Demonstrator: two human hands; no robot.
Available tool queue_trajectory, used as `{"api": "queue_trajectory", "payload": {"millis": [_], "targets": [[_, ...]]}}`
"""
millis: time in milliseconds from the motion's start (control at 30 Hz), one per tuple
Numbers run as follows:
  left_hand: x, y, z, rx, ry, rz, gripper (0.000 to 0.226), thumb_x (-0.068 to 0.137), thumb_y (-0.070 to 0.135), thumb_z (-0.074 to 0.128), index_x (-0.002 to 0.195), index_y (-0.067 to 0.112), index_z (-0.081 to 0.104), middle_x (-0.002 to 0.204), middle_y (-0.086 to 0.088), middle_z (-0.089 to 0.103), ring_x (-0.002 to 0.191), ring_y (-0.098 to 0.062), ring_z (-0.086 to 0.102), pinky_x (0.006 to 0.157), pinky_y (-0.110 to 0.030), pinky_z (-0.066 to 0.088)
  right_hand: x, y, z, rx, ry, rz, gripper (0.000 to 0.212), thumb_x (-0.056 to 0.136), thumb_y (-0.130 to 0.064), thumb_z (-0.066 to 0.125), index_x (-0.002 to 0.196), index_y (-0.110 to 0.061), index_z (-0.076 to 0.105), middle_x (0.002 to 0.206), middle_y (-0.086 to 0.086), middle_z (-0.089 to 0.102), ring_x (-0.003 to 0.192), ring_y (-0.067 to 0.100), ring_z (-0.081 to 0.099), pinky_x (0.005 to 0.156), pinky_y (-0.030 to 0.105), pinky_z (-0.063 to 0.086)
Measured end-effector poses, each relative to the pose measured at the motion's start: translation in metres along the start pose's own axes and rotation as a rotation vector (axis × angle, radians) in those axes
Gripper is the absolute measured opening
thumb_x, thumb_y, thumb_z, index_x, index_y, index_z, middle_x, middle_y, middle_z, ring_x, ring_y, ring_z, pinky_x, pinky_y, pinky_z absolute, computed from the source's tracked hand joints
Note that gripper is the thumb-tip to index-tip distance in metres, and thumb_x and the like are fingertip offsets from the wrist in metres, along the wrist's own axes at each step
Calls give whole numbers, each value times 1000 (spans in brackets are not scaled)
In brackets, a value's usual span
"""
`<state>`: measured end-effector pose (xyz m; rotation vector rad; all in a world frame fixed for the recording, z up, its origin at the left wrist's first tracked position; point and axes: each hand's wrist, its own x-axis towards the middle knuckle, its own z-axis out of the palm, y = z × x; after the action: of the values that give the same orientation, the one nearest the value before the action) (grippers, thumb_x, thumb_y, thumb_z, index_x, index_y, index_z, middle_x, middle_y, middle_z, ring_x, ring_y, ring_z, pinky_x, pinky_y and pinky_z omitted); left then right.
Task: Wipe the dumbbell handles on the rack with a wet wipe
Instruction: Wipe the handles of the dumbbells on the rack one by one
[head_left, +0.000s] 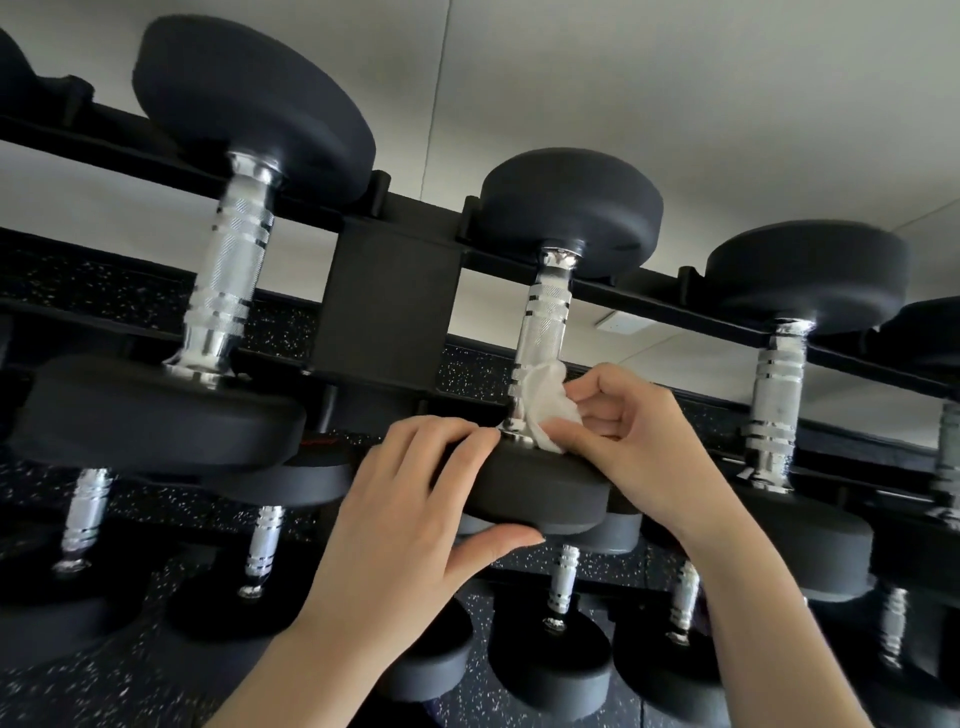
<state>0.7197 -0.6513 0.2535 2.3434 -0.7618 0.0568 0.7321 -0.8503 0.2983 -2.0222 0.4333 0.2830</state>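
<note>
The middle dumbbell on the top shelf has a chrome knurled handle (545, 322) between two black round heads. My right hand (628, 431) pinches a crumpled white wet wipe (545, 405) against the lower end of that handle. My left hand (410, 514) grips the near black head (540, 483) of the same dumbbell, fingers on top and thumb under its rim. A bigger dumbbell with a chrome handle (228, 270) sits to the left and a smaller one (774, 400) to the right.
The black rack (389, 301) has a square upright post between the left and middle dumbbells. A lower shelf holds several smaller dumbbells (561, 587). Behind the rack is a pale wall (623, 78); the floor below is black speckled rubber.
</note>
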Motion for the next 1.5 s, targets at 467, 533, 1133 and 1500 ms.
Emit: {"api": "queue_trajectory", "payload": {"millis": [467, 533, 1133, 1500], "targets": [[-1, -7, 2, -59, 16, 14, 61, 89, 62, 48, 123, 12, 54, 115, -4, 57, 105, -26, 55, 78, -44, 51, 5, -17, 1, -322, -69, -243, 22, 71, -19, 78, 80, -37, 70, 81, -19, 66, 81, 1, 59, 73, 10, 40], [-1, -9, 1, -100, -1, 13, 60, 89, 62, 49, 124, 13, 53, 116, -2, 56, 107, -24, 54, 80, -43, 51, 9, -22, 3, -369, -96, -249, 18, 71, -25, 78, 80, -39, 70, 80, -16, 68, 81, 2, 61, 73, 10, 41], [-3, -28, 7, -474, 56, -188, 58, 68, 66, 63, 110, 28, 58, 111, 14, 51, 105, -8, 47, 92, -25, 38, 27, -62, 32, -1049, -220, -101, 12, 86, -38, 59, 91, -30, 66, 70, -2, 55, 74, 24, 59, 65, 37, 53], [-2, -31, 8, -459, 63, -169, 60, 69, 67, 62, 108, 22, 62, 109, 12, 53, 102, -14, 51, 87, -31, 45, 38, -61, 36, -1136, -73, -139, 11, 83, -31, 60, 91, -26, 66, 71, 3, 56, 74, 29, 59, 60, 33, 48]]}}
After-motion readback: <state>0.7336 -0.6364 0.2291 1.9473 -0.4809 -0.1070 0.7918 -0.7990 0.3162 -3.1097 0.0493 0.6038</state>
